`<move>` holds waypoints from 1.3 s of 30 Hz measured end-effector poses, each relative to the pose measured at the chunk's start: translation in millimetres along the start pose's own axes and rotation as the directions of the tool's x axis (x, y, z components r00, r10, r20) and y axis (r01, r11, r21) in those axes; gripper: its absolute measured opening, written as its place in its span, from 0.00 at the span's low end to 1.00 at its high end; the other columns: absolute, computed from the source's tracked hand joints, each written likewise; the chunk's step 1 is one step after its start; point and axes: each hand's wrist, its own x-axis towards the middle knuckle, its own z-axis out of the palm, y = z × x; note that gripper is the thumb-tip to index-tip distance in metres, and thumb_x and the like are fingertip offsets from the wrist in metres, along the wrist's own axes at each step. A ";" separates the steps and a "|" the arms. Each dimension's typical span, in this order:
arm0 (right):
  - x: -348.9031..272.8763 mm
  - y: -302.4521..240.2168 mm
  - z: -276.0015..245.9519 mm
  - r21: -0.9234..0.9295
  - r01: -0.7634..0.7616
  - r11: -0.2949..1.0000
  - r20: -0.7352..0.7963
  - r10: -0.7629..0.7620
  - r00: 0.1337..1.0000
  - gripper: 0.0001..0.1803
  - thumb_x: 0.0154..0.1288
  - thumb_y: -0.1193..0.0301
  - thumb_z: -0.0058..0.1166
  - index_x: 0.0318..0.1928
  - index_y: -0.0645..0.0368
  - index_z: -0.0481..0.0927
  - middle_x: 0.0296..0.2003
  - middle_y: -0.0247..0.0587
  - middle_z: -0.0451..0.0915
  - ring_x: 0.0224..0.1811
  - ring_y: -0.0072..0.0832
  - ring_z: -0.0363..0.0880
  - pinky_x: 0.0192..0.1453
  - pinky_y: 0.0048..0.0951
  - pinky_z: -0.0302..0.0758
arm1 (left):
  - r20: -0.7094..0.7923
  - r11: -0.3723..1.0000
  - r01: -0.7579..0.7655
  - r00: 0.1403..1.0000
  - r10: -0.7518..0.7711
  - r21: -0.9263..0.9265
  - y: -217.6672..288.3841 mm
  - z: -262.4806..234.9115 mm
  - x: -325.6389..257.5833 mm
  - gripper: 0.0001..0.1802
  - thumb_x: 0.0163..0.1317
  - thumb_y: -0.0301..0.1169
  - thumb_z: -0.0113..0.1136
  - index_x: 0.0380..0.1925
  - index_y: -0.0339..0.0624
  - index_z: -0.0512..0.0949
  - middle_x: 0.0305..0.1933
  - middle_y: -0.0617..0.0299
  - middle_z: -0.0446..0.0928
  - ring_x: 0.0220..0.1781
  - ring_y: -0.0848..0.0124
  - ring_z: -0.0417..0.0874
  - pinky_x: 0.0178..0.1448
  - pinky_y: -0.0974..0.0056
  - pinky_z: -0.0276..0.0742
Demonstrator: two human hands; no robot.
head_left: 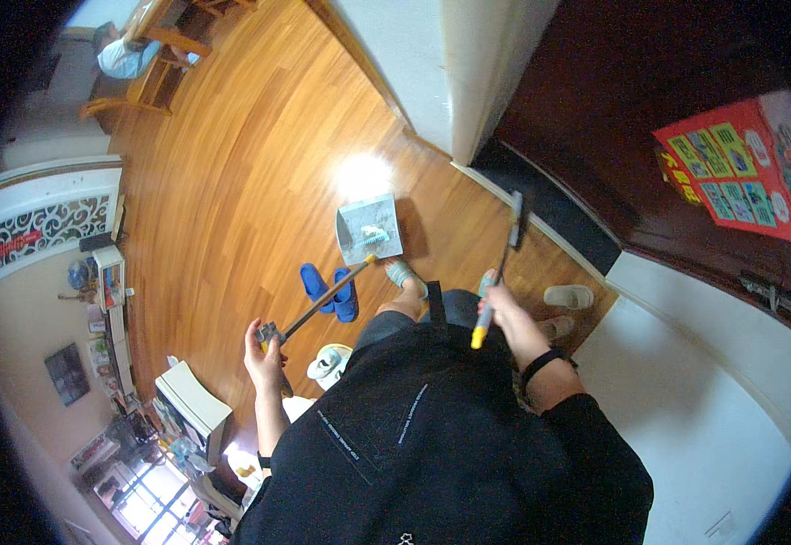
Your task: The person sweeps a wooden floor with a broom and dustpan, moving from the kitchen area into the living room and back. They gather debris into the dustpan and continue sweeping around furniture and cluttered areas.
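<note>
A grey long-handled dustpan [345, 247] rests on the wooden floor ahead of me, with whitish scraps and dark dirt in its tray. Its dark shaft slants back to my left hand [266, 359], whose fingers are closed around the handle's upper part. On the other side, my right hand [502, 309] grips a broom [502, 263] near its grey and yellow handle end. The narrow broom head is down by the dark door threshold, apart from the dustpan.
Blue slippers [344, 295] lie beside the dustpan's shaft. Pale shoes [568, 296] sit by the right wall. A dark door [613, 118] bears a red poster [736, 173]. A white round-topped object [329, 363] stands near my left leg. Another person [127, 56] sits far left.
</note>
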 end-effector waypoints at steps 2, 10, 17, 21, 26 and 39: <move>-11.6 4.9 70.3 0.043 -0.069 0.997 0.030 0.067 0.997 0.08 0.61 0.72 0.42 0.41 0.52 0.63 0.18 0.40 0.65 0.16 0.34 0.68 0.18 0.40 0.69 | 0.003 0.999 0.013 1.000 -0.013 -0.035 -7.9 -11.3 14.8 0.24 0.56 0.22 0.55 0.54 0.47 0.66 0.41 0.60 0.74 0.15 0.80 0.71 0.17 0.75 0.67; -23.7 -36.8 204.7 -0.151 0.000 0.989 0.329 0.051 0.943 0.07 0.66 0.68 0.41 0.44 0.49 0.65 0.14 0.31 0.63 0.10 0.23 0.61 0.11 0.27 0.61 | -0.007 0.998 0.012 1.000 -0.011 0.062 -31.2 -57.1 71.5 0.23 0.55 0.22 0.56 0.53 0.47 0.68 0.40 0.59 0.76 0.20 0.78 0.74 0.20 0.72 0.71; -74.2 -32.5 202.4 -0.408 0.018 0.913 0.041 -0.001 0.999 0.11 0.67 0.68 0.40 0.49 0.46 0.63 0.14 0.32 0.63 0.11 0.24 0.61 0.11 0.28 0.61 | -0.003 0.991 0.112 0.994 -0.112 -0.068 -56.1 -87.6 99.9 0.23 0.55 0.21 0.56 0.53 0.45 0.68 0.38 0.60 0.77 0.20 0.78 0.73 0.23 0.72 0.72; -36.9 -14.7 294.6 -0.137 -0.087 0.987 0.079 0.099 0.992 0.07 0.66 0.68 0.40 0.42 0.49 0.60 0.14 0.33 0.62 0.10 0.27 0.61 0.13 0.33 0.64 | -0.041 0.988 0.128 0.990 -0.132 -0.081 -79.1 -100.4 105.9 0.23 0.55 0.21 0.56 0.53 0.45 0.68 0.41 0.59 0.76 0.20 0.78 0.74 0.23 0.73 0.72; 6.6 9.3 421.4 -0.370 -0.041 0.928 0.249 0.142 0.958 0.09 0.64 0.72 0.41 0.42 0.50 0.58 0.16 0.36 0.66 0.13 0.27 0.63 0.14 0.33 0.64 | -0.140 0.968 0.205 0.964 -0.225 -0.148 -90.2 -112.6 100.3 0.23 0.55 0.21 0.54 0.53 0.45 0.67 0.42 0.59 0.76 0.18 0.79 0.72 0.20 0.72 0.69; 33.2 -202.5 472.2 -0.712 0.356 0.605 0.234 -0.274 0.933 0.11 0.65 0.70 0.40 0.48 0.54 0.64 0.13 0.33 0.63 0.06 0.24 0.61 0.06 0.28 0.61 | -0.205 0.868 0.334 0.881 -0.426 -0.367 -62.8 -99.1 145.1 0.25 0.56 0.19 0.54 0.55 0.45 0.66 0.50 0.58 0.71 0.25 0.79 0.74 0.21 0.76 0.71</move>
